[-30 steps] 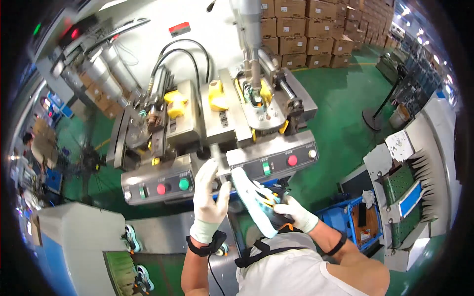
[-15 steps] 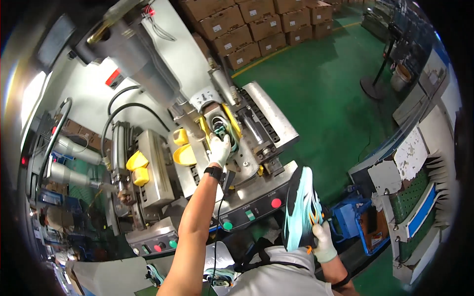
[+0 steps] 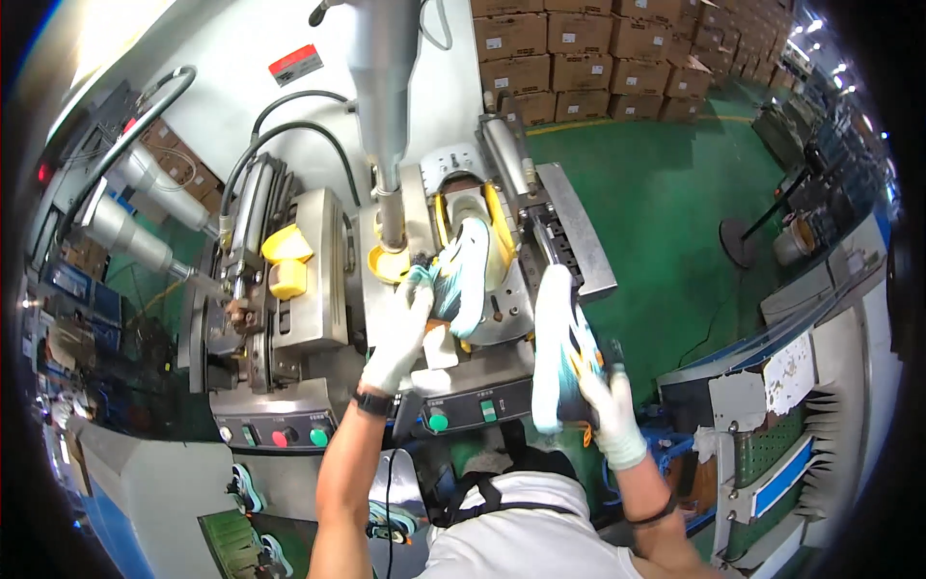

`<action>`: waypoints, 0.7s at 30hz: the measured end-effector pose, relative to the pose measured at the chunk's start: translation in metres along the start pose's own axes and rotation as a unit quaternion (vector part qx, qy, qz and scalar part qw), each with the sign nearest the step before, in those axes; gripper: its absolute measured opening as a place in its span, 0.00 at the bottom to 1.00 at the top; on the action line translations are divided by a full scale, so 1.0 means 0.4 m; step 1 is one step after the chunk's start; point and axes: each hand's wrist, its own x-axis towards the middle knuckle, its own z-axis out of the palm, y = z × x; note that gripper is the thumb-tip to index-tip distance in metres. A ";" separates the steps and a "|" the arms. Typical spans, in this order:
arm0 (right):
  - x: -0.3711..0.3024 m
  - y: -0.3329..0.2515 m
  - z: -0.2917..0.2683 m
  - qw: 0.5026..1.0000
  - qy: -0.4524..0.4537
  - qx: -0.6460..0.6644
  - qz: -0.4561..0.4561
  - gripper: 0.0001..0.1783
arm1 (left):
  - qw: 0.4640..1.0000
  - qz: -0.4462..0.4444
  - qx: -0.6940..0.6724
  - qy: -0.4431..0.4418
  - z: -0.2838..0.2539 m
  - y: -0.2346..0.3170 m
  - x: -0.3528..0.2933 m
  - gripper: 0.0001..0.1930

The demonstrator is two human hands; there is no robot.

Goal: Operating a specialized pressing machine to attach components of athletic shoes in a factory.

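Both of my hands wear white gloves. My left hand (image 3: 403, 328) is closed around a sneaker (image 3: 465, 280) with an aqua upper and a pale sole, held tilted over the front of the press seat (image 3: 494, 217). Yellow pads flank that seat, and no shoe lies between them. Farther right, my right hand (image 3: 615, 425) grips the heel end of a second sneaker (image 3: 553, 343), its pale sole turned left and its toe pointing away from me. Orange details show on this one. A grey press cylinder (image 3: 384, 87) stands just beyond my left hand.
Yellow blocks (image 3: 287, 262) sit on the left press station. A control panel (image 3: 473, 405) with coloured buttons runs along the machine's front. More sneakers (image 3: 249, 487) lie on a rack at lower left. A brush-edged conveyor unit (image 3: 772, 434) stands right; cartons (image 3: 579, 68) are stacked behind.
My left hand has lifted its sneaker out of the seat between the yellow pads and drawn it nearer. The right hand's sneaker has shifted left and slightly away. The head view has turned.
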 end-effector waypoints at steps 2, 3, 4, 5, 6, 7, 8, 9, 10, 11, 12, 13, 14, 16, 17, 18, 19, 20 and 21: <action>0.165 -0.061 0.088 0.996 -0.079 -0.008 -0.028 0.22 | 0.994 -0.080 -0.077 0.012 -0.057 0.136 -0.225 0.23; 0.257 -0.072 0.134 0.995 -0.092 0.016 0.023 0.21 | 0.992 -0.109 -0.058 0.033 -0.098 0.136 -0.320 0.21; 0.385 -0.072 0.131 0.981 -0.133 -0.008 0.139 0.22 | 0.987 -0.007 0.154 -0.041 -0.176 0.088 -0.414 0.22; 0.515 -0.041 0.146 0.979 -0.157 -0.084 0.104 0.22 | 0.995 -0.095 0.004 -0.008 -0.187 0.140 -0.497 0.19; 0.598 -0.022 0.210 0.980 -0.163 -0.055 0.105 0.23 | 0.982 0.005 0.188 -0.033 -0.234 0.102 -0.601 0.18; 0.718 0.031 0.241 0.961 -0.094 -0.257 0.029 0.21 | 0.962 -0.270 0.020 0.038 -0.225 0.177 -0.668 0.16; 0.806 0.081 0.265 0.896 -0.032 -0.443 -0.013 0.20 | 0.971 -0.214 0.103 0.037 -0.250 0.120 -0.770 0.16; 0.867 0.142 0.294 0.789 0.016 -0.611 -0.060 0.20 | 0.943 -0.319 0.062 0.075 -0.240 0.177 -0.821 0.15; 0.894 0.201 0.317 0.772 0.045 -0.632 -0.055 0.20 | 0.944 -0.281 0.143 0.100 -0.260 0.106 -0.938 0.16; 0.920 0.258 0.316 0.752 0.071 -0.654 -0.052 0.20 | 0.936 -0.244 0.223 0.120 -0.270 0.045 -1.065 0.17; 0.968 0.277 0.255 0.660 -0.031 -0.735 -0.153 0.18 | 0.903 -0.336 0.189 0.189 -0.252 0.086 -1.065 0.18; 0.934 0.276 0.310 0.783 0.048 -0.605 -0.136 0.15 | 0.840 -0.441 0.155 0.276 -0.216 0.148 -1.097 0.19; 0.996 0.246 0.237 0.865 -0.017 -0.497 -0.069 0.16 | 0.835 -0.386 0.208 0.333 -0.219 0.034 -1.259 0.21; 0.956 0.291 0.329 0.806 -0.077 -0.575 -0.120 0.19 | 0.763 -0.469 0.204 0.395 -0.207 0.004 -1.391 0.24; 1.064 0.246 0.202 0.746 -0.027 -0.643 -0.171 0.20 | 0.749 -0.498 0.066 0.432 -0.241 -0.039 -1.356 0.26; 1.074 0.272 0.204 0.798 -0.084 -0.574 -0.164 0.21 | 0.758 -0.421 0.112 0.485 -0.234 -0.140 -1.435 0.25; 1.114 0.244 0.185 0.803 -0.123 -0.568 -0.135 0.21 | 0.771 -0.331 0.150 0.523 -0.227 -0.293 -1.499 0.25; 1.189 0.130 0.136 0.719 -0.092 -0.672 -0.154 0.23 | 0.784 -0.318 0.096 0.524 -0.219 -0.428 -1.470 0.26; 1.078 0.258 0.199 0.826 -0.166 -0.535 -0.060 0.26 | 0.757 -0.347 0.109 0.544 -0.226 -0.422 -1.517 0.27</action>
